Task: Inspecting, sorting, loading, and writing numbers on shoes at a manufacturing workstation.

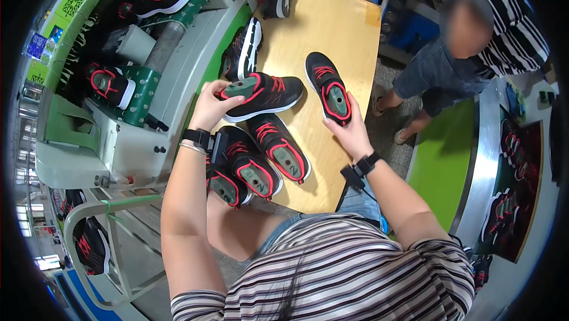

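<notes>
Left fingers (232, 102) around one black-and-red shoe (284, 93), right fingers (354, 106) around a second shoe (323, 75), over a wooden tabletop (344, 24).

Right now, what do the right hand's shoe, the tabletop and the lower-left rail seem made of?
Shoe in the right hand: matte black outside, probably textile, by its dull, soft look. Tabletop: smooth wood or laminate, judging by pale tan colour and faint sheen. Rail: likely painted metal, given its tubular bends, grey-green colour.
</notes>
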